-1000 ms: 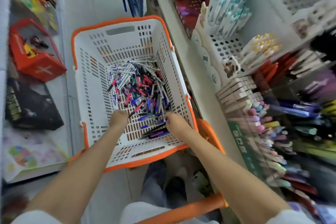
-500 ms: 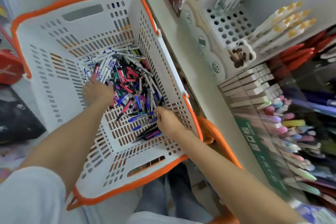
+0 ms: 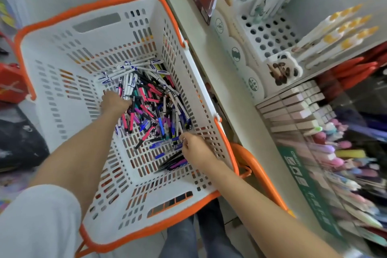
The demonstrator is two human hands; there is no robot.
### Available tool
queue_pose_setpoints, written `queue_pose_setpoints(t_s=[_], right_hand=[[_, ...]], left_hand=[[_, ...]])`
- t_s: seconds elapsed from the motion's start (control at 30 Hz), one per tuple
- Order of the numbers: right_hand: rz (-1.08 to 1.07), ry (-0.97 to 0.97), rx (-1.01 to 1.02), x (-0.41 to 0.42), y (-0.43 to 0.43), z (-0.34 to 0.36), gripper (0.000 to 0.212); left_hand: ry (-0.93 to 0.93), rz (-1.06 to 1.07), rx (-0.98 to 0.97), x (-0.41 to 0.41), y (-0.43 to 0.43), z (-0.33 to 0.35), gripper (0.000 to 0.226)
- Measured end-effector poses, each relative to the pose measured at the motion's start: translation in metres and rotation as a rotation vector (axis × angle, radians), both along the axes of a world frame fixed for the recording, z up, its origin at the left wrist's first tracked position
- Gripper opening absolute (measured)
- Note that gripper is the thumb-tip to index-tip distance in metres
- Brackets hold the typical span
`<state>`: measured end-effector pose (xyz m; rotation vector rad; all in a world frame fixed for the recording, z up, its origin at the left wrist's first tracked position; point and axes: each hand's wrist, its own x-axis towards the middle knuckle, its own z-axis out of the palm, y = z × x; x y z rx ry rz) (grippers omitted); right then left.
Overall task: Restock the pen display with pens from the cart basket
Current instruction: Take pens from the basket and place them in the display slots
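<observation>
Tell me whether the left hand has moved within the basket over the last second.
Yes. The left hand went from the pen pile's near edge farther into the basket, up to the white pens.

Single head view, wide-angle, looking steeply down and forward from the wearer's head. Sits close over the cart basket (image 3: 62, 52), which fills centre and left of frame. Pen display (image 3: 272, 33) runs down the right edge, blurred at lower right.
</observation>
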<state>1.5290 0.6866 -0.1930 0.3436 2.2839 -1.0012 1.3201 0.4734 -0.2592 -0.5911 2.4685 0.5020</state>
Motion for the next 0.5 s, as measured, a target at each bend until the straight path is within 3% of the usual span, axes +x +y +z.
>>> queue_pose_setpoints(t_s=[0.07, 0.23, 0.33, 0.43, 0.5], right_hand=[[0.004, -0.014, -0.005, 0.001, 0.000, -0.002, 0.026], [0.014, -0.056, -0.008, 0.000, -0.001, -0.004, 0.028], [0.020, -0.053, -0.006, 0.000, -0.001, -0.006, 0.026], [0.025, -0.059, 0.000, 0.000, -0.001, -0.004, 0.026], [0.032, -0.071, 0.003, 0.000, 0.000, -0.001, 0.026]], left_hand=[[-0.053, -0.022, 0.031, 0.006, 0.003, 0.001, 0.071], [-0.019, -0.026, 0.074, 0.028, 0.006, -0.003, 0.078], [-0.046, 0.025, 0.105, 0.037, 0.008, 0.003, 0.066], [-0.049, 0.075, 0.152, 0.045, 0.007, 0.013, 0.030], [-0.067, 0.078, 0.159, 0.053, 0.006, 0.021, 0.036]])
